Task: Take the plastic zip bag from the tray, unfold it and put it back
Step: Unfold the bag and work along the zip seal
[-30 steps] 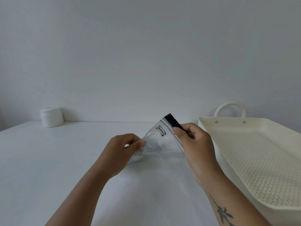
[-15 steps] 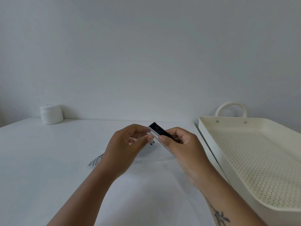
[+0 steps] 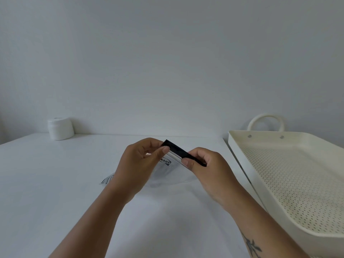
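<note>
A clear plastic zip bag (image 3: 168, 173) with a black zip strip hangs between my two hands above the white table. My left hand (image 3: 138, 164) pinches the strip's left end and my right hand (image 3: 206, 168) pinches its right end. The bag's body droops to the table, and a barcoded corner sticks out to the left behind my left wrist. The cream perforated tray (image 3: 284, 175) with a loop handle stands to the right with nothing in it; my right hand is a short way left of its rim.
A white lidded jar (image 3: 60, 128) stands at the table's (image 3: 55, 192) far left by the wall. The tray takes up the right side and hangs past the table's right edge.
My left hand has risen from the bag's lower part to the zip strip's left end. Both hands now hold the strip, which has swung closer to level.
</note>
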`<act>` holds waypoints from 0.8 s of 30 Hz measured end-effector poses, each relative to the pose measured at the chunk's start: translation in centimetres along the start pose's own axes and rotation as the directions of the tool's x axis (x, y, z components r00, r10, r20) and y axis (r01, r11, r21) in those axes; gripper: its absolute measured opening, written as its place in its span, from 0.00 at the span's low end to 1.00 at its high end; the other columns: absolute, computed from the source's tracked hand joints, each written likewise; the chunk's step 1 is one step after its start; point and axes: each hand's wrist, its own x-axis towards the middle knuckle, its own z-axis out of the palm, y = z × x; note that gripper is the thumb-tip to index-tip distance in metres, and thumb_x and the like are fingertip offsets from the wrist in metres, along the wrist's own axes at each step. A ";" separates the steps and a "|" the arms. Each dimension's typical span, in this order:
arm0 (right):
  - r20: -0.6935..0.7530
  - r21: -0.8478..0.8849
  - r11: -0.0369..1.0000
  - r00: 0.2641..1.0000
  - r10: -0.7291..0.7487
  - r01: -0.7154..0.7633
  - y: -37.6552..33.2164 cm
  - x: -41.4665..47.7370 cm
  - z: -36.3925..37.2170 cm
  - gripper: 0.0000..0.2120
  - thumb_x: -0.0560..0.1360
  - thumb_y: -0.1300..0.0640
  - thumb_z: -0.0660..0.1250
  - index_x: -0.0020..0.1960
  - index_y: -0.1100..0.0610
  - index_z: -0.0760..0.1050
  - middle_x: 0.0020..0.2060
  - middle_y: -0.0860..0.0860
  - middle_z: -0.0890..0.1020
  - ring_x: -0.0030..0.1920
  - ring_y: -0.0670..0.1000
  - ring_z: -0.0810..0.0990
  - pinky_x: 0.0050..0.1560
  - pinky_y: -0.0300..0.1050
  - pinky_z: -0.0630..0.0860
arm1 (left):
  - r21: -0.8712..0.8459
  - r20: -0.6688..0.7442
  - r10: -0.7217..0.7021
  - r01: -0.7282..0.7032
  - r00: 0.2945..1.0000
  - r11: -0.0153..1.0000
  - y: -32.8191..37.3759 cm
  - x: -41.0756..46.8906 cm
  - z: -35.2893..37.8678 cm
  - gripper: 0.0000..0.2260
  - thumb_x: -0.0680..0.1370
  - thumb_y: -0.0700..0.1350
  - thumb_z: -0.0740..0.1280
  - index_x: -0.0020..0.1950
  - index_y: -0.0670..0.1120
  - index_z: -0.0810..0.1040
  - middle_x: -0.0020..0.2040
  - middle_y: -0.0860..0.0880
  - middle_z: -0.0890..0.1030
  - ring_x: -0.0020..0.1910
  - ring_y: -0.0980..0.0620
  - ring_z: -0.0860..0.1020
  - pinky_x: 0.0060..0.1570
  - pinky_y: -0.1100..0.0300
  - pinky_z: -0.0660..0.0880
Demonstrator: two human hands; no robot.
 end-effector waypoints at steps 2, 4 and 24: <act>0.013 0.011 1.000 1.000 0.004 -0.005 0.0 0.0 -0.1 0.05 0.75 0.53 0.69 0.40 0.50 0.79 0.27 0.42 0.73 0.28 0.42 0.67 0.28 0.34 0.63 | 0.019 -0.016 -0.012 0.012 1.000 1.000 0.0 0.0 0.0 0.04 0.74 0.47 0.73 0.40 0.56 0.84 0.37 0.59 0.85 0.35 0.63 0.80 0.35 0.75 0.71; 0.028 0.028 1.000 1.000 0.012 -0.013 0.1 0.0 -0.2 0.04 0.74 0.53 0.70 0.41 0.50 0.80 0.29 0.43 0.76 0.30 0.42 0.69 0.29 0.32 0.64 | 0.028 -0.020 -0.028 0.029 0.999 0.999 0.0 0.0 0.0 0.04 0.74 0.48 0.73 0.40 0.56 0.85 0.37 0.58 0.85 0.35 0.63 0.80 0.34 0.74 0.72; 0.060 -0.011 1.000 0.998 -0.023 0.024 0.3 -0.2 -0.4 0.07 0.74 0.51 0.69 0.39 0.51 0.78 0.30 0.44 0.74 0.31 0.44 0.68 0.30 0.32 0.64 | 0.009 0.009 -0.087 0.087 0.996 0.996 -0.2 -0.1 0.0 0.05 0.77 0.49 0.69 0.42 0.52 0.81 0.41 0.49 0.85 0.35 0.56 0.76 0.38 0.60 0.70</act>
